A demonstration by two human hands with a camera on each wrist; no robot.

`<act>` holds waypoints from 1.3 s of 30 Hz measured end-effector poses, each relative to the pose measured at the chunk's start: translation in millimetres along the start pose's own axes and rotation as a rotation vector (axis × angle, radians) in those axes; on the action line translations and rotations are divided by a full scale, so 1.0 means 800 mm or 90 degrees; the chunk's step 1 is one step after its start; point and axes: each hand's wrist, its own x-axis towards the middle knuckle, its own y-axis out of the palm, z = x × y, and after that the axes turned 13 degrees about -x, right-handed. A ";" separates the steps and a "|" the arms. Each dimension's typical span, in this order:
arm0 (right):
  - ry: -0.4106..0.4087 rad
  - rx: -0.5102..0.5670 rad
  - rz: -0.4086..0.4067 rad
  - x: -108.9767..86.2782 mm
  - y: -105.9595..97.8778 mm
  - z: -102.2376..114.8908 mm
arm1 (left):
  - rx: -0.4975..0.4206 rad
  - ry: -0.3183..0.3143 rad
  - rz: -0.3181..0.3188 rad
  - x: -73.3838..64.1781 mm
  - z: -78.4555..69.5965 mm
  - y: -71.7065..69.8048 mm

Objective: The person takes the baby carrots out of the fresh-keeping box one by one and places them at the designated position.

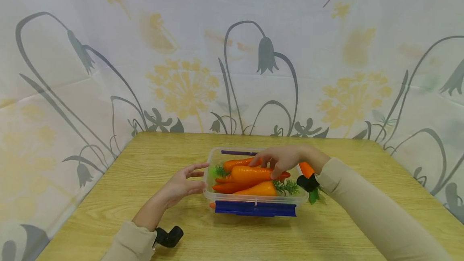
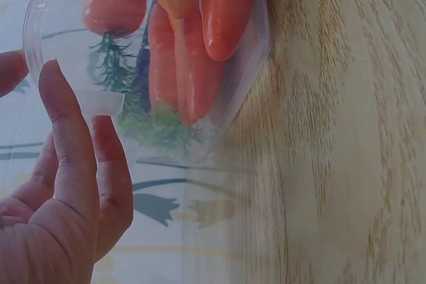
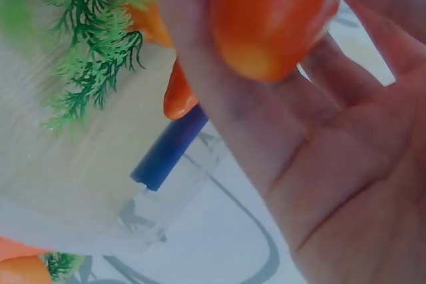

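My right hand pinched 1 carrot over the clear box; my left hand lay loose, ungrasping, at its left end.

Smooth, see-through plastic for the box, faintly shiny, opaque plastic on its front latch. Glossy, smooth, plastic-looking skin on the carrots; duller, feathery plastic on the sprigs. Smooth-looking wood grain across the bench. Matt cloth on the sleeves; creased, cloth-like finish on the backdrop.
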 end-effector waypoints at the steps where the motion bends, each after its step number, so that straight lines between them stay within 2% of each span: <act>1: -0.004 -0.001 -0.015 -0.002 0.001 0.000 | -0.001 0.000 0.000 0.000 0.000 0.000; 13: -0.049 -0.002 -0.220 -0.026 0.010 -0.012 | -0.002 -0.001 0.004 -0.001 -0.001 0.000; 24: -0.032 0.023 -0.321 -0.048 0.030 -0.022 | 0.007 0.003 0.007 -0.003 -0.002 0.001; 30: -0.036 -0.016 -0.375 -0.062 0.044 -0.033 | 0.005 0.004 0.006 -0.003 -0.001 0.001; 34: -0.020 -0.043 -0.425 -0.071 0.053 -0.041 | 0.002 0.004 0.004 -0.001 0.000 0.001; 39: 0.004 -0.008 -0.470 -0.085 0.065 -0.043 | 0.001 0.003 0.005 -0.001 0.000 0.001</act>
